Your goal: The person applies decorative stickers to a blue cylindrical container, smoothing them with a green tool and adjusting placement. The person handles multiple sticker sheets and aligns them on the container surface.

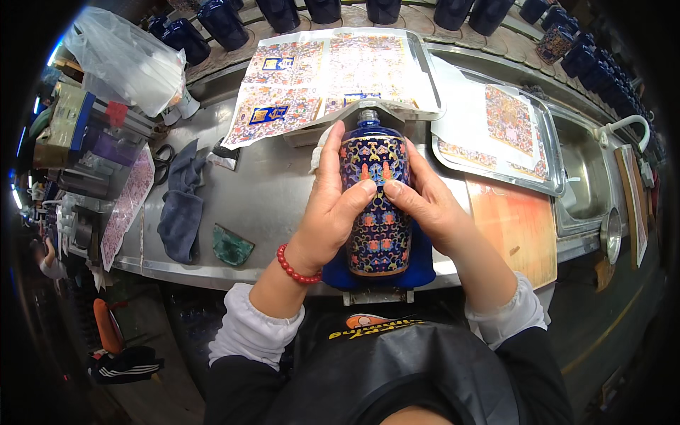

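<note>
The blue bottle [375, 205] lies lengthwise at the front edge of the metal workbench [269, 198], neck pointing away from the person, its base resting on a blue pad [418, 265]. A multicoloured floral decal covers most of the bottle body. The left hand [333, 205] wraps the left side of the bottle, fingers pressed together and curled over the top, thumb flat against the decal near mid-body. The right hand [425, 202] wraps the right side in mirror fashion, fingers closed together, thumb tip pressed on the decal just beside the left thumb. A red bead bracelet [296, 268] sits on the left wrist. Behind the bottle, a metal tray [425, 71] holds printed decal sheets [319, 78]; a second tray [549, 152] with further sheets stands to the right, near a sink [588, 177]. A dark grey cloth [180, 202] and a green sponge [231, 246] lie left of the hands. A row of plain dark blue bottles [283, 14] stands along the far edge.
</note>
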The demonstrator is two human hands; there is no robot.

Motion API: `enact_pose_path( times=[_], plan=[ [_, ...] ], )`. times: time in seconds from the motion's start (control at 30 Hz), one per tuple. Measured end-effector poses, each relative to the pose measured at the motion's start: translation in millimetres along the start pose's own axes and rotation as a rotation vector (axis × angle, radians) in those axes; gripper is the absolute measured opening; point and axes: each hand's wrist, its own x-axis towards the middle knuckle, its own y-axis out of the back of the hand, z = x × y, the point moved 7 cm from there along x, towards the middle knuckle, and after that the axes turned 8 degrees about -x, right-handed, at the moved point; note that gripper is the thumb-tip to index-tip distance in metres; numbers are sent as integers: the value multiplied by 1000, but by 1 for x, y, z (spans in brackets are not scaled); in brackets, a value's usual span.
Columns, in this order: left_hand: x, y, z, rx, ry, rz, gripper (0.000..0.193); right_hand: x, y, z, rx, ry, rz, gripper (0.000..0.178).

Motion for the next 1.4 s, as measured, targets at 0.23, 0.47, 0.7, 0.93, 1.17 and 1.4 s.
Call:
enact_pose_path(
  times=[0.23, 0.47, 0.7, 0.93, 1.17, 1.4],
  plan=[
    [3, 4, -4, 135, -46, 32, 74, 2, -5, -8, 126, -13, 18, 80],
    [3, 8, -7, 57, -68, 18, 69, 13, -6, -3, 77, -61, 83, 88],
    [4, 9, -11, 25, -47, 18, 71, 11, -1, 2, 50, -60, 34, 100],
    [5, 8, -11, 22, -48, 7, 72, 11, -4, -2, 197, -128, 18, 94],
    [4, 9, -11, 18, -46, 12, 71, 13, -5, -3, 128, -115, 52, 97],
    [1, 6, -3, -130, 19, -84, 81, 8, 1, 0, 151, -122, -55, 102]
  ],
)
